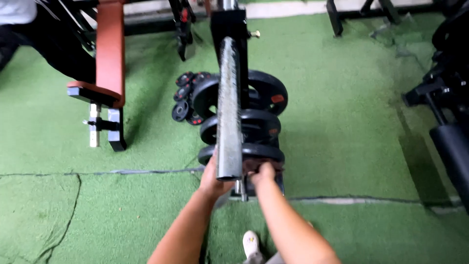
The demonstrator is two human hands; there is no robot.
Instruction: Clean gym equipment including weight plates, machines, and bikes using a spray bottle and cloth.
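Observation:
A grey steel barbell sleeve (229, 107) juts toward me from a black rack upright. Below it a plate rack holds black weight plates stacked in tiers; the nearest black plate (261, 151) sits lowest. My left hand (211, 180) grips that plate's left edge. My right hand (263, 174) is closed over its right front edge. Both forearms reach forward from the bottom of the view. The sleeve hides the middle of the plate.
Larger black plates (266, 90) and small black discs (184, 93) sit behind on the rack. A brown padded bench (110, 54) stands at the left, a black machine with a roller pad (452, 146) at the right. My white shoe (251, 244) rests on green turf.

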